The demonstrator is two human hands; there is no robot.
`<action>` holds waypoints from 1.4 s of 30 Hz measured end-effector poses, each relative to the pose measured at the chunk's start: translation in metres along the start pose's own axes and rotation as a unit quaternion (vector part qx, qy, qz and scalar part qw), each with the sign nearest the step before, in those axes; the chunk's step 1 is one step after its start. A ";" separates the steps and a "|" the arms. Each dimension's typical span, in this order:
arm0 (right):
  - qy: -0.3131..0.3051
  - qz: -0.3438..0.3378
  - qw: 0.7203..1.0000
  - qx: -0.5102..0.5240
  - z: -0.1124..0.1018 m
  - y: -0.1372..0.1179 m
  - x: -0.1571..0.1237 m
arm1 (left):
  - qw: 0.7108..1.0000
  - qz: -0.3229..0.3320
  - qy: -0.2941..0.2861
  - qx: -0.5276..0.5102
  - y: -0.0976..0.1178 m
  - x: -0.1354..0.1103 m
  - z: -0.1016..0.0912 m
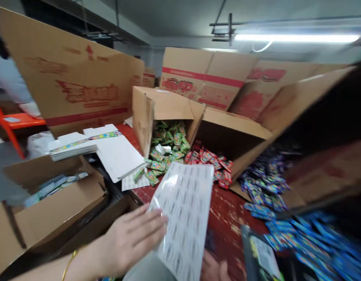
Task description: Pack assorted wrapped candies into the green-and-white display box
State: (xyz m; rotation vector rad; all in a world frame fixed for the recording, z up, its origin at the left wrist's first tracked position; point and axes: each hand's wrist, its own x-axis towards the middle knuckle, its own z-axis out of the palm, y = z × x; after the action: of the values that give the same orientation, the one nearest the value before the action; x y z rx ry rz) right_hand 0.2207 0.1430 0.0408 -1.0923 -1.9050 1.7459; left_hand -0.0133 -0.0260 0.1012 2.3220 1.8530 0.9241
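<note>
My left hand [133, 238] lies flat with its fingers stretched out, the fingertips resting on the left edge of a glossy white sticker sheet [184, 218] printed with rows of small ovals. The sheet slants up from the bottom of the view over the worn red table [230, 218]. My right hand [212, 270] shows only partly under the sheet's lower end; its fingers are mostly hidden. A gold bangle [68, 264] sits on my left wrist.
Tipped cardboard boxes spill small packets: green ones [165, 150], red ones [211, 162], blue ones [288, 218]. Flat white cartons [89, 146] are stacked at left. An open box [48, 210] stands at lower left. A person in a light sleeve [9, 78] stands far left.
</note>
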 end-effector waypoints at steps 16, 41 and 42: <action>0.021 -0.006 0.946 0.323 0.003 -0.029 -0.006 | 0.750 -0.292 0.033 -0.593 0.000 0.046 0.077; 0.054 -0.108 0.957 0.264 -0.030 -0.031 -0.013 | 0.855 -0.292 0.012 -0.428 0.016 0.072 0.078; 0.045 -0.101 0.963 0.246 -0.031 -0.033 -0.014 | 0.853 -0.289 0.000 -0.434 0.017 0.073 0.077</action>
State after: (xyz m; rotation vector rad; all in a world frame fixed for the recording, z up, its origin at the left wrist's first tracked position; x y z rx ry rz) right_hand 0.2409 0.1558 0.0815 -0.7485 -1.3608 1.8716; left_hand 0.0456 0.0597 0.0751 1.1460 1.4892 1.2708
